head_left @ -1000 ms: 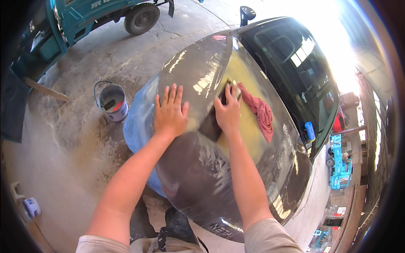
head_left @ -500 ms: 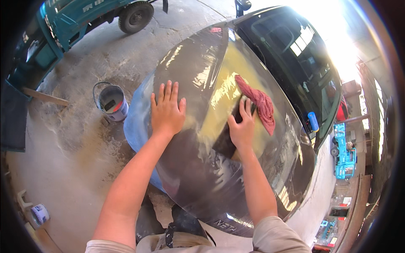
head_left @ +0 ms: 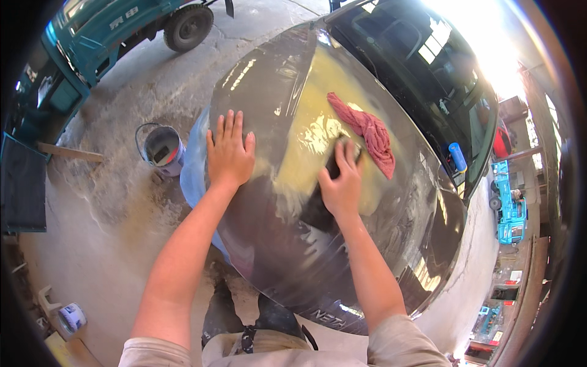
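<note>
Wet and shiny, the dark car hood point(head_left: 257, 226) curves out in front of me, with a yellowish patch point(head_left: 306, 131) across its middle. My left hand point(head_left: 231, 156) lies flat on the hood's left part, fingers stretched and holding nothing. On the lower end of the yellow patch, my right hand point(head_left: 343, 186) grips a black sanding block point(head_left: 319, 211), slightly blurred by motion and partly hidden under the palm. A twisted red cloth point(head_left: 370, 131) rests on the hood just beyond the right fingertips. Whitish wet streaks spread around the block.
A bucket point(head_left: 164, 150) with greyish contents stands on the concrete floor at left, beside blue sheeting point(head_left: 194, 171) along the car's edge. A teal truck point(head_left: 110, 37) is at the far left. A blue roll point(head_left: 457, 158) sits near the windshield; a cluttered shelf point(head_left: 507, 263) lies at right.
My right hand and the block have shifted slightly away from the red cloth, over the patch. My left hand stays flat on the hood. The whole view has shifted a little.
</note>
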`<state>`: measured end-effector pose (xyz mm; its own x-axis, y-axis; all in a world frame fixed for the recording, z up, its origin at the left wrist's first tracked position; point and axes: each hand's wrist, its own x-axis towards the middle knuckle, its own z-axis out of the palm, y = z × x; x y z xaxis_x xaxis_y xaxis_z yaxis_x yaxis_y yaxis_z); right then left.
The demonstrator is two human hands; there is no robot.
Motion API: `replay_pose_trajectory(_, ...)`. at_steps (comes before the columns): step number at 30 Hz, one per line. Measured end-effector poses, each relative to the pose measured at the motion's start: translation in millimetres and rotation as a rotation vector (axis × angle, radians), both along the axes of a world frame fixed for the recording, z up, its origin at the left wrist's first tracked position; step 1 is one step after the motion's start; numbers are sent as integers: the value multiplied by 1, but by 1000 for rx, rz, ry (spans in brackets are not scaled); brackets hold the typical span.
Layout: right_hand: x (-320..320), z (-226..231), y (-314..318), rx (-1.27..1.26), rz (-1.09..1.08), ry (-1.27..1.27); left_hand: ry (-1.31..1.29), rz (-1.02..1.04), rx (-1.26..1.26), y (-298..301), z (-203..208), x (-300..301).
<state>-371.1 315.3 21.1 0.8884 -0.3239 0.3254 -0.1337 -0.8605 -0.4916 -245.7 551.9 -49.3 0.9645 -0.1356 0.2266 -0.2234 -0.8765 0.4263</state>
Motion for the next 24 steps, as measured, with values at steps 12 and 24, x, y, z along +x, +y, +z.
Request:
replay_pose_trajectory(12,124,-7,42,103,44,-79,65,-66,10,19,1,14)
replay_pose_trajectory(24,39,24,-60,234,-1,-278,120,-431,-338,-126,84,-65)
